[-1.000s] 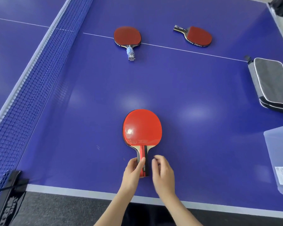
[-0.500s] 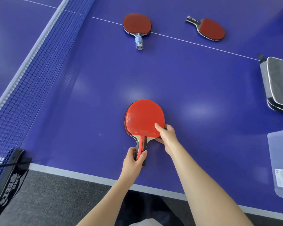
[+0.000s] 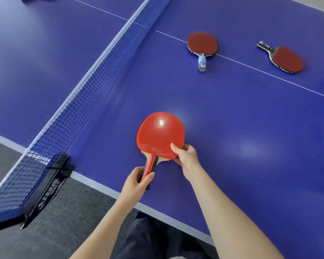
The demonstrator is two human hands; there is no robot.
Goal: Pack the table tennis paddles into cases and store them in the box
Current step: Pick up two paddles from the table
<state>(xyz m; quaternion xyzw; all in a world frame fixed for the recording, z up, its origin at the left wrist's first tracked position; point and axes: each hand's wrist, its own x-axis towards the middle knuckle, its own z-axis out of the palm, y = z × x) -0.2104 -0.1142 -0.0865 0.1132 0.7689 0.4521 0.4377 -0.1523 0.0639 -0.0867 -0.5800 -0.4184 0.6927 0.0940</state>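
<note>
A bright red paddle [image 3: 160, 134] with a red-and-black striped wooden handle is near the front edge of the blue table [image 3: 232, 118]. My left hand [image 3: 137, 181] grips its handle from below. My right hand [image 3: 186, 156] pinches the lower right rim of the blade, thumb on the red face. Two more paddles lie flat farther back: a dark red one [image 3: 202, 43] with a pale blue-wrapped handle pointing toward me, and another dark red one [image 3: 286, 59] at the right with its handle pointing away to the left. Cases and box are out of view.
The blue net [image 3: 94, 86] runs diagonally from the far middle to the near left, held by a black clamp post [image 3: 51, 182] at the table edge. A white centre line [image 3: 269, 74] crosses the table. Grey carpet [image 3: 64, 221] lies below the edge.
My right hand went from the handle to the blade's lower right rim and stays there. The view has swung left, so the grey cases and clear box have left the frame.
</note>
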